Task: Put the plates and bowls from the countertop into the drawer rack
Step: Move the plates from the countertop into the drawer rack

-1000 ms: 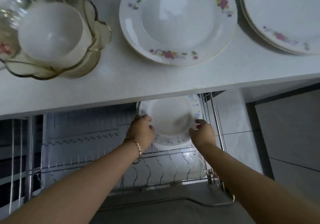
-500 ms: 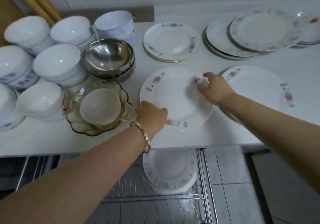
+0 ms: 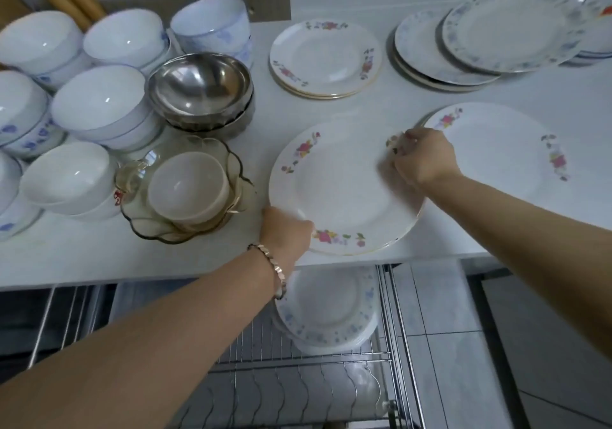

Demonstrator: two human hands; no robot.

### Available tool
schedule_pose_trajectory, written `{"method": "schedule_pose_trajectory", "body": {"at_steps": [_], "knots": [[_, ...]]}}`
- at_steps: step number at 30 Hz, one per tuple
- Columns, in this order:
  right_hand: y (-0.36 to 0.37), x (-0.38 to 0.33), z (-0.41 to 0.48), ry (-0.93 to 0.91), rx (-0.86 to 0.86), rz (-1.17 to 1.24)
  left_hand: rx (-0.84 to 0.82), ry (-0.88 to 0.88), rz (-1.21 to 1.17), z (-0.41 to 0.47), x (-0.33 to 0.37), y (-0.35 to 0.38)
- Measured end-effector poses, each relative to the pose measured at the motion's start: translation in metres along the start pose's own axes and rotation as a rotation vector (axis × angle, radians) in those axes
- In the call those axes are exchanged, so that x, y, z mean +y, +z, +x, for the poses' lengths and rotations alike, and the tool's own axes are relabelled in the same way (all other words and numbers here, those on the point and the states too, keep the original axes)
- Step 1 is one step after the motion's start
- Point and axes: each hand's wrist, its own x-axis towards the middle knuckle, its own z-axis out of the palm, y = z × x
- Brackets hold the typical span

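Observation:
A white plate with pink flowers point(image 3: 337, 190) lies near the front edge of the white countertop point(image 3: 99, 256). My left hand point(image 3: 286, 233) grips its near-left rim and my right hand point(image 3: 420, 160) grips its far-right rim. Below the counter, the open drawer rack point(image 3: 298, 385) of wire holds a stack of blue-flowered plates point(image 3: 328, 312) at its back right. More flowered plates rest at the right point(image 3: 496, 150) and at the back point(image 3: 326, 59). Blue-rimmed plates point(image 3: 503, 27) lie at the far right.
Several white bowls point(image 3: 99, 103) crowd the left of the counter. Stacked steel bowls point(image 3: 200, 89) stand behind an amber glass dish point(image 3: 185, 193) with a cream bowl in it. Grey floor tiles point(image 3: 496, 345) show to the right of the drawer.
A second ago both hands were down in the drawer on the blue-flowered plates. They rose to the counter and now grip the pink-flowered plate; the plate's right side looks slightly raised.

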Motion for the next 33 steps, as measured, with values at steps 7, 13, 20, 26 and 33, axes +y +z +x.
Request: {"method": "schedule_pose_trajectory", "body": {"at_steps": [7,13,20,26,33], "knots": [[-0.044,0.044,-0.135,0.208,-0.043,0.187,-0.301,0.117,0.087,-0.081,-0.051,-0.049],[-0.033,0.068,-0.214,0.412,-0.146,0.247,-0.401,0.079,0.294,-0.110,-0.098,-0.070],[0.027,0.098,-0.280,0.593,-0.337,0.221,-0.474,-0.180,0.486,-0.103,-0.175,-0.088],[0.106,0.134,-0.254,0.775,-0.340,0.260,-0.422,-0.227,0.534,-0.035,-0.208,-0.064],[0.168,0.159,-0.177,0.764,-0.160,0.342,-0.255,-0.075,0.560,0.049,-0.201,-0.012]]}}
